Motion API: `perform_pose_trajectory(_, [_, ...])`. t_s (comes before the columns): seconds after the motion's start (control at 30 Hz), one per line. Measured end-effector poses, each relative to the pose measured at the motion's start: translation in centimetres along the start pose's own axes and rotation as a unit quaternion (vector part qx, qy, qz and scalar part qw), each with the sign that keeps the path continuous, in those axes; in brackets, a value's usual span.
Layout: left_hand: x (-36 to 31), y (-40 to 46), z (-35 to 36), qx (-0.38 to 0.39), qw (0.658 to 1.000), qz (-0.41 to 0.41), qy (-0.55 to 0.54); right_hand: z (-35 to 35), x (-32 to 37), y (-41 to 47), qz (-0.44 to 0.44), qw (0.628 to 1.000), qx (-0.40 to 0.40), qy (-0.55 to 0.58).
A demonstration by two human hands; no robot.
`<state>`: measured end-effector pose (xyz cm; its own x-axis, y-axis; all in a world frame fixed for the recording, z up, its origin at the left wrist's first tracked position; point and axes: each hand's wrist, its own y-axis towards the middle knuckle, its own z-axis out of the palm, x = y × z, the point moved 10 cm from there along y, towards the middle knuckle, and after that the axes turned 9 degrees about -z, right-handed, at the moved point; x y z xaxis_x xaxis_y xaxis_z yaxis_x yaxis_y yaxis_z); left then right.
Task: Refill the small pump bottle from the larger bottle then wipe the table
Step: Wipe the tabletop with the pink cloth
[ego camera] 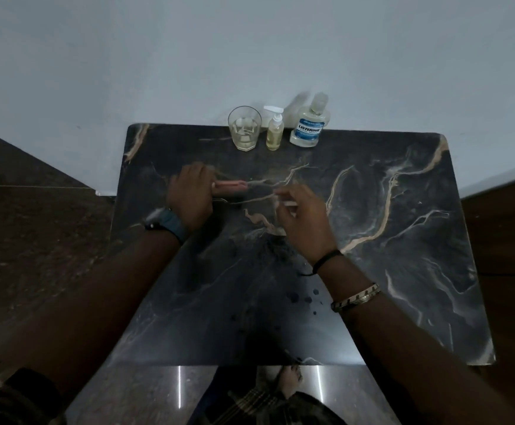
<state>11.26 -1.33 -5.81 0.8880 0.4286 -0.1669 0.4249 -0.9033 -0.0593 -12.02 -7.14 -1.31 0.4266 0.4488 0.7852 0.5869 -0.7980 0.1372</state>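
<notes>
Black marble table point(403, 240): dark stone with pale veins, plus a few drops of liquid on the near part, so the wiping isn't finished imo.
Small pump bottle point(274, 130): upright at the back edge by the wall with yellowish liquid inside, parked between the glass point(244, 127) and the larger bottle point(308, 124), well out of the way.
Left hand point(190, 196): grip closed around a pinkish thing point(230, 188) held low over the table; too blurry to name, maybe a folded cloth or packet.
Right hand point(303, 216): fingers pinching something small and pale; can't make out what.
Guess: getting a wipe ready.
</notes>
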Motion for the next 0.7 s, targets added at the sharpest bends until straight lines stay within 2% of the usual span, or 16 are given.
perform_pose_trajectory(0.07, [-2.3, -4.8, -0.1, 0.009, 1.000, 0.022, -0.016, -0.4, 0.0, -3.1, 0.014, 1.000, 0.013, 0.017])
perform_pose_trajectory(0.17, [-6.7, -12.2, 0.5, 0.044, 0.998, 0.052, -0.015, -0.3, 0.6, -8.7, 0.002, 0.996, 0.079, 0.031])
perform_pose_trajectory(0.33, [-15.8, -23.3, 0.4, 0.041, 0.990, 0.128, -0.036, 0.3, 0.5, -18.1, -0.034, 0.978, 0.201, -0.043])
perform_pose_trajectory(0.5, [-21.0, -29.5, 3.2, 0.079, 0.989, 0.105, -0.066, -1.3, -0.9, -25.9, -0.017, 0.974, 0.192, -0.115])
perform_pose_trajectory(0.57, [-21.7, -31.0, 4.2, 0.102, 0.985, 0.079, -0.116, -2.3, -1.8, -28.0, -0.027, 0.972, 0.178, -0.149])
perform_pose_trajectory(0.7, [-20.9, -32.7, 3.3, 0.081, 0.975, 0.018, -0.207, -7.0, -4.7, -29.4, 0.006, 0.984, 0.049, -0.172])
